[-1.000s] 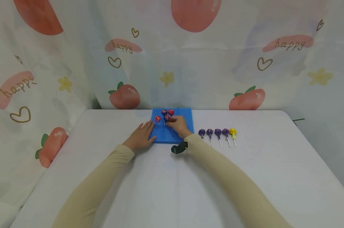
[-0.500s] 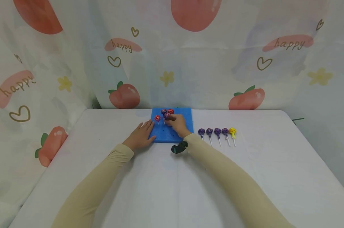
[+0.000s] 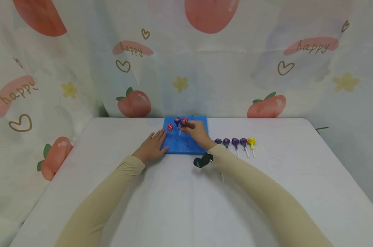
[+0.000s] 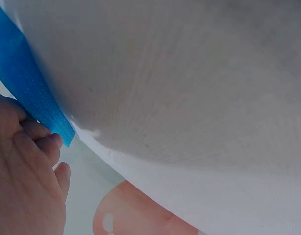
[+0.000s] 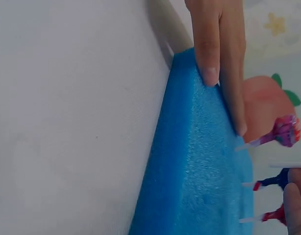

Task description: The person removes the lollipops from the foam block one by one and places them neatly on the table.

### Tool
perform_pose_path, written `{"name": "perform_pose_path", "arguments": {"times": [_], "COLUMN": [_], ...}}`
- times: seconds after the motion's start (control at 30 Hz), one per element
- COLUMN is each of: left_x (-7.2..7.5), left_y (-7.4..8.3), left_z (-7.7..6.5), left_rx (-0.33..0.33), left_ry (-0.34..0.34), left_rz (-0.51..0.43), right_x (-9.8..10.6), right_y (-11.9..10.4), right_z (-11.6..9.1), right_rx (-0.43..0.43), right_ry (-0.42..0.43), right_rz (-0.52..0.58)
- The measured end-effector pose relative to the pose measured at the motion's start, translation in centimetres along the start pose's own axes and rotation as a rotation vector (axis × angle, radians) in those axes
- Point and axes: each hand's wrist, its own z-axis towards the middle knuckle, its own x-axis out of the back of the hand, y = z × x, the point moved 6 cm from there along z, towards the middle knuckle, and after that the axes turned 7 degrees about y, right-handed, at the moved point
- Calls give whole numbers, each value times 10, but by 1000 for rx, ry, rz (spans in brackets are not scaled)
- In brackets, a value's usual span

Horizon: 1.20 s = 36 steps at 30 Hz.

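In the head view my right hand (image 3: pixel 198 132) pinches a wrapped lollipop (image 3: pixel 184 121) over a blue foam board (image 3: pixel 186 147). Its white stick (image 5: pixel 288 165) shows in the right wrist view, the lower end clear of the board. Other lollipops stand upright in the board: a red one (image 3: pixel 170 127) at the left and a dark blue one (image 3: pixel 177 120) behind. Another red lollipop (image 5: pixel 275 215) stands by my right fingers. My left hand (image 3: pixel 152 147) lies with straight fingers along the board's left edge, its fingertips resting on the board.
Right of the board, a row of purple lollipops (image 3: pixel 235 142) and a yellow one (image 3: pixel 251 142) lies on the white table (image 3: pixel 174 199). A white stick (image 3: pixel 222 177) sticks out from under my right sleeve. A printed curtain (image 3: pixel 217 79) hangs behind.
My right hand has lifted the lollipop slightly up and right, so it now overlaps the red one behind it. My right forearm has shifted right, uncovering a white stick. The left hand stays put.
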Motion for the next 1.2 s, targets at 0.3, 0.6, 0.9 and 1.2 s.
{"name": "perform_pose_path", "arguments": {"times": [0.3, 0.6, 0.9, 1.2], "left_x": [-1, 1, -3, -1], "left_y": [0, 2, 2, 2], "left_z": [1, -1, 0, -1], "left_rx": [0, 2, 32, 28], "left_ry": [0, -2, -22, -8], "left_rz": [12, 8, 8, -8], "right_x": [23, 55, 98, 133], "right_y": [-20, -30, -21, -2], "right_z": [-28, -62, -95, -121], "right_rx": [80, 39, -43, -107], "right_ry": [-76, -74, -36, 7], "right_rz": [-127, -170, -235, -305]}}
